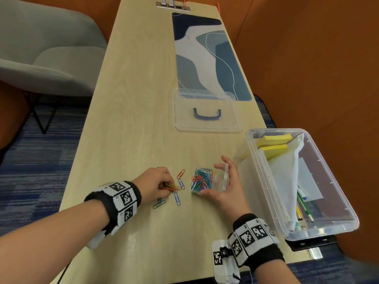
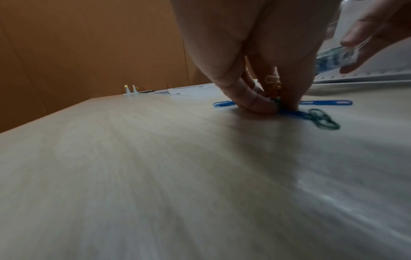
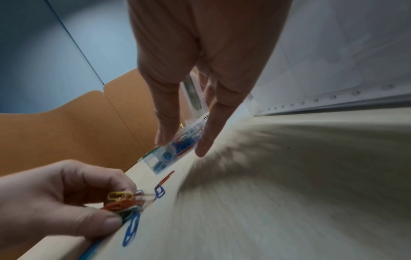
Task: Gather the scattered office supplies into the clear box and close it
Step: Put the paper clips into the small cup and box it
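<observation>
My left hand (image 1: 169, 186) pinches a small bundle of coloured paper clips (image 3: 121, 202) against the table, left of a small clear clip case (image 1: 202, 180). That case lies open and is full of coloured clips. My right hand (image 1: 210, 179) holds it between thumb and fingers, at its raised lid (image 1: 222, 177). Loose clips lie between the hands: a red one (image 1: 180, 173), blue ones (image 1: 177, 198) and a green one (image 1: 159, 204). The big clear box (image 1: 249, 138) stands open at the right edge. Its lid (image 1: 184, 119), with a dark handle, lies flat farther back.
The big box holds yellow sticky notes (image 1: 274, 139), a white bag (image 1: 287, 177) and pens (image 1: 303, 210). A patterned desk mat (image 1: 205, 58) lies beyond the lid, and a socket strip (image 1: 173, 6) at the far end. A grey chair (image 1: 45, 58) stands to the left; orange walls surround the table.
</observation>
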Motion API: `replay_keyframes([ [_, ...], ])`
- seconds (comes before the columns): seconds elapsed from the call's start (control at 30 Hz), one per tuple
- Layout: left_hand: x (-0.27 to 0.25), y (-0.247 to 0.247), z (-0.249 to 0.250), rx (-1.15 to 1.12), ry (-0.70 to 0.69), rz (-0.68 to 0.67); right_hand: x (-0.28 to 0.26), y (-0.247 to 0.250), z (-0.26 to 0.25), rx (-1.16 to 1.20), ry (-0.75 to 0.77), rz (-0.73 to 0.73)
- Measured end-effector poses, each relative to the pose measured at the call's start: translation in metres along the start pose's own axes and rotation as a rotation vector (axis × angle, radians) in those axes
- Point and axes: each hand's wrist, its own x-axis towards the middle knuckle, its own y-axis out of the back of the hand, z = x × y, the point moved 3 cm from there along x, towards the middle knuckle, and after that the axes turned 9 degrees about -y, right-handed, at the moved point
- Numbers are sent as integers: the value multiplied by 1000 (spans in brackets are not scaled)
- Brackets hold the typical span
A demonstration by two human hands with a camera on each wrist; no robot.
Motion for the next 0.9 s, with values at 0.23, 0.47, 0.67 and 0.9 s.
replay_keyframes([
  [0.23, 13, 22, 22, -130, 57, 211, -3, 0, 0, 6, -15, -29],
  [0.47, 34, 20, 69, -201, -87, 158, -6, -5, -15, 38, 44, -63],
  [0.67, 4, 36, 31, -156, -38, 226, -6, 3, -12, 53, 28, -15],
  [0.9, -20, 5, -4, 59, 143, -103, -10, 5, -10, 73, -15, 2],
])
